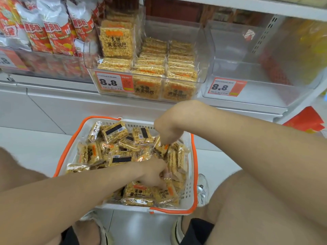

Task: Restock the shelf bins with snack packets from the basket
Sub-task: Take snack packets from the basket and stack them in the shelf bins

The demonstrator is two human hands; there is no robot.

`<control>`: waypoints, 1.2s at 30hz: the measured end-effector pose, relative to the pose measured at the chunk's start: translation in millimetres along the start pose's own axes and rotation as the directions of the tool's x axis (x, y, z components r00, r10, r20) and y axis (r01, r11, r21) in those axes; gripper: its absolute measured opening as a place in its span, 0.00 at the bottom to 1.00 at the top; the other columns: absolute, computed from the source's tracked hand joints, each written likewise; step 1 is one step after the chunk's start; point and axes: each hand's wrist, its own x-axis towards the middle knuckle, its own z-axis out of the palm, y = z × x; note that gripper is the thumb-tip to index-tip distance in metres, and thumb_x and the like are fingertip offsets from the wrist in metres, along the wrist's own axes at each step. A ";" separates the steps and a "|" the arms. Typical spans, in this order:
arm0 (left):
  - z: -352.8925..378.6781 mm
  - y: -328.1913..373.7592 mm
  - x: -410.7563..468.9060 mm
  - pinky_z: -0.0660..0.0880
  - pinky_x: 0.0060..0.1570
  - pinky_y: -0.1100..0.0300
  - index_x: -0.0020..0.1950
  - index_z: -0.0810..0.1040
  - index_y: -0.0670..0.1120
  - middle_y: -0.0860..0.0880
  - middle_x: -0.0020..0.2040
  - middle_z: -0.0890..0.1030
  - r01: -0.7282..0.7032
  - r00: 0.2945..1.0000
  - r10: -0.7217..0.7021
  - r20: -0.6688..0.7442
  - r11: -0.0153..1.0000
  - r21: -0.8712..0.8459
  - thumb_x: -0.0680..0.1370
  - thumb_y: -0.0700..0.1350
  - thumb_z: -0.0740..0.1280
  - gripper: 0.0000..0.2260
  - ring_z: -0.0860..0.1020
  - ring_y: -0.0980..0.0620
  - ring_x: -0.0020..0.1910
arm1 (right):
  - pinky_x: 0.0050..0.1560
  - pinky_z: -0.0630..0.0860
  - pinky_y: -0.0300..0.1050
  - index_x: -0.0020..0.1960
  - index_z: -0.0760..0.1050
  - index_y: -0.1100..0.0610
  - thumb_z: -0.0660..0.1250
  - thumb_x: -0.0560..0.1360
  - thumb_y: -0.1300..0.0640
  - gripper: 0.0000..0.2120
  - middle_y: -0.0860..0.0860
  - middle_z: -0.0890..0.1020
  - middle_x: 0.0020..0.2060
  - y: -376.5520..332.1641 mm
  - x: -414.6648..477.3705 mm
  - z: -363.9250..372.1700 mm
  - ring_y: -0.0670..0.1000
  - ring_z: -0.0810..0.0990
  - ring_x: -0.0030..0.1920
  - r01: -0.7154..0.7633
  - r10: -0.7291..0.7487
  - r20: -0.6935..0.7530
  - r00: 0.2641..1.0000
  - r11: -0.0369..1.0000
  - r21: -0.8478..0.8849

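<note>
Head view looks down on a white shelf running across the far side, with clear plastic bins along it. The middle bin is partly filled with rows of yellow rice-cracker packets. The right bin looks bare behind its price tag, and the far-left one holds red-and-white bags.

Nearer, on the floor, sits a white basket with an orange rim. It is heaped with the same packets, lying at all angles.

Both hands are down in it. The right hand, at the far right of the heap, has its fingers curled downward and pinches the edge of one packet. The left hand, at the near right, has its fingers curled into the pile round a packet's edge (the knuckles hide how much it has hold of).

Each packet is probably light, with glossy film that will slide and crinkle. The cracker slab inside looks stiff but brittle, so hard squeezing could crumble it. A hold across the flat faces, thumb on one side and fingers on the other, seems safer than the thin sealed seam. It would also let several go up as a neat stack.
</note>
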 end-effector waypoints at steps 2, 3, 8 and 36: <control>-4.9 0.1 -0.8 0.74 0.45 0.51 0.51 0.79 0.42 0.48 0.46 0.78 0.013 1.000 -0.012 0.016 1.000 -0.012 0.81 0.52 0.73 0.13 0.75 0.48 0.42 | 0.37 0.70 0.46 0.56 0.79 0.59 0.57 0.84 0.54 0.14 0.55 0.78 0.45 2.6 -0.1 0.2 0.54 0.73 0.43 -0.009 0.009 0.002 1.000 1.000 0.010; -10.1 0.4 -2.1 0.75 0.46 0.50 0.51 0.78 0.42 0.46 0.47 0.79 0.023 1.000 -0.023 0.007 0.999 -0.029 0.82 0.51 0.71 0.13 0.76 0.46 0.43 | 0.37 0.69 0.46 0.54 0.79 0.58 0.57 0.84 0.54 0.13 0.54 0.77 0.44 4.5 0.6 0.2 0.54 0.73 0.41 -0.008 0.008 -0.010 1.000 1.000 0.012; -51.9 -5.2 -12.9 0.70 0.42 0.50 0.49 0.74 0.45 0.45 0.43 0.76 0.037 0.973 -0.085 -0.215 0.975 -0.218 0.82 0.45 0.64 0.05 0.73 0.45 0.40 | 0.33 0.63 0.49 0.37 0.68 0.57 0.59 0.82 0.57 0.14 0.52 0.69 0.33 20.9 -0.7 -5.3 0.54 0.63 0.33 0.029 -0.009 -0.229 0.973 0.996 0.087; -194.2 2.6 -123.6 0.75 0.68 0.36 0.56 0.84 0.50 0.46 0.58 0.86 -0.668 0.276 -0.511 -0.814 0.506 -0.545 0.78 0.57 0.64 0.16 0.82 0.44 0.62 | 0.42 0.87 0.48 0.69 0.77 0.50 0.79 0.75 0.53 0.25 0.53 0.86 0.50 66.0 -6.2 -65.3 0.51 0.88 0.43 0.573 0.388 -0.654 0.650 0.315 0.756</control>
